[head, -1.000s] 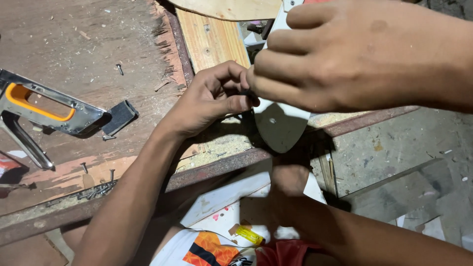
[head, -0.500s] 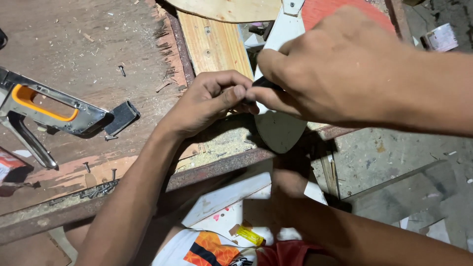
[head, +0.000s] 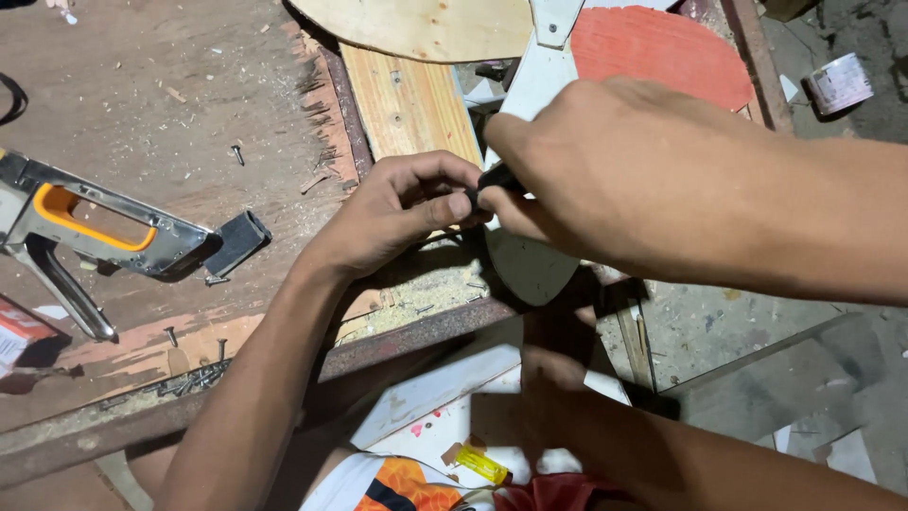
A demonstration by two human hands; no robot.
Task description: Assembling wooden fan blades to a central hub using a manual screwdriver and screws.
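Right hand (head: 605, 180) has slid left, fingers now meeting the left hand (head: 397, 213); both pinch a small dark tool (head: 494, 178) over the white paddle-shaped cutout (head: 530, 265) at the bench edge. Best keep it steady.

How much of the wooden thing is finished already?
Done: shaped pieces already lie cut out, a pale plywood oval and a red round piece. In hand: the left hand and right hand pinch a small dark part against the white paddle-shaped piece. Left: the staple gun and loose nails lie unused.
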